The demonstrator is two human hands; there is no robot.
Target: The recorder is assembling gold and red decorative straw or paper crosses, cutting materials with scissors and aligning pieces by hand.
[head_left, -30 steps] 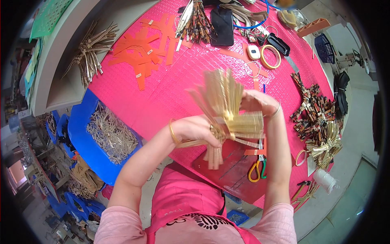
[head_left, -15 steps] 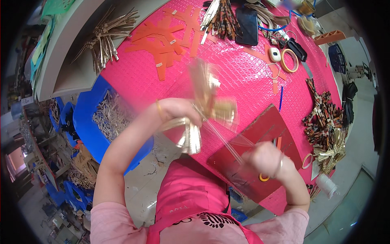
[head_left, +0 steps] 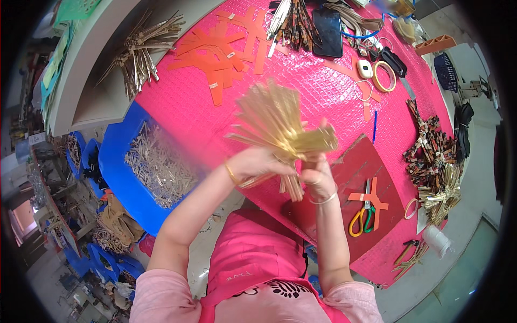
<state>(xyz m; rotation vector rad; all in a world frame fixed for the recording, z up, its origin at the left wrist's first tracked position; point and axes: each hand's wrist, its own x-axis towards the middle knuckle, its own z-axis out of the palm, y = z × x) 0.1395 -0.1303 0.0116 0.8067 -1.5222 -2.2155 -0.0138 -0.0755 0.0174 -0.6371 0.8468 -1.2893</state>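
Note:
A bundle of shiny gold strips [head_left: 272,116], gathered at its middle and fanned out, is held above the pink table. My left hand [head_left: 261,163] is closed around its lower left side, with some strip ends poking out below the fingers. Against its lower right side, my right hand [head_left: 319,177] is closed near the gathered middle, its fingers partly hidden by strips. Scissors [head_left: 362,218] with yellow and green handles lie on a dark red board [head_left: 328,215] to the right, an orange cross-shaped piece [head_left: 374,202] over their blades.
Orange cut pieces [head_left: 215,59], a phone [head_left: 327,33] and a tape roll [head_left: 384,76] lie on the pink table [head_left: 188,113]. Patterned strip bundles [head_left: 428,145] and a white spool [head_left: 436,240] stand along the right edge. At left is a blue bin [head_left: 116,156] of strip offcuts.
My right hand has moved up and left from the board to the bundle. The clear strand stretched between my hands no longer shows. The bundle has turned, and the scissors are uncovered.

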